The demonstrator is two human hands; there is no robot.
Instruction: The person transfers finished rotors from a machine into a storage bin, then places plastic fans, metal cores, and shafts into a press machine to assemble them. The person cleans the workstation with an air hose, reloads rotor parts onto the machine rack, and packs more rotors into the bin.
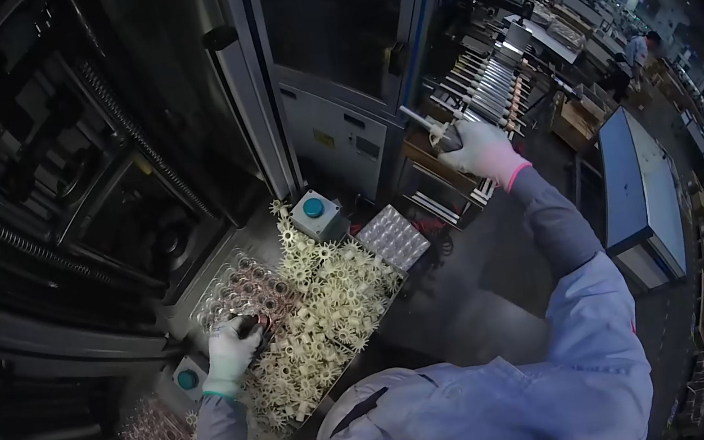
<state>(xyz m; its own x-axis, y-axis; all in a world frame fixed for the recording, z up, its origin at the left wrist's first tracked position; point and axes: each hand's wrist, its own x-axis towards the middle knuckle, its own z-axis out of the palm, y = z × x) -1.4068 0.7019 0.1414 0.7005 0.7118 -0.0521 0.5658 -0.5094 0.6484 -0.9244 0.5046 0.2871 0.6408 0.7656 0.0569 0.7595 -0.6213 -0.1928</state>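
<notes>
My right hand (485, 153), in a white glove with a pink cuff, is raised at the right and closed around a part with a pale shaft (420, 118), beside a rack of metal rods (491, 85). At the lower left, my left hand (235, 351), gloved with a green cuff, is at the near edge of a clear tray (245, 292) of copper-coloured rings. Its dark fingertips are closed on something dark that I cannot make out. Right of it lies a large heap of cream star-shaped parts (330, 314).
Button boxes with teal buttons stand behind the heap (314, 209) and at the left (189, 378). A white compartment tray (393, 238) lies at the right. A machine (72, 171) rises at the left, a cabinet (640, 195) stands far right, and a person (638, 51) is in the background.
</notes>
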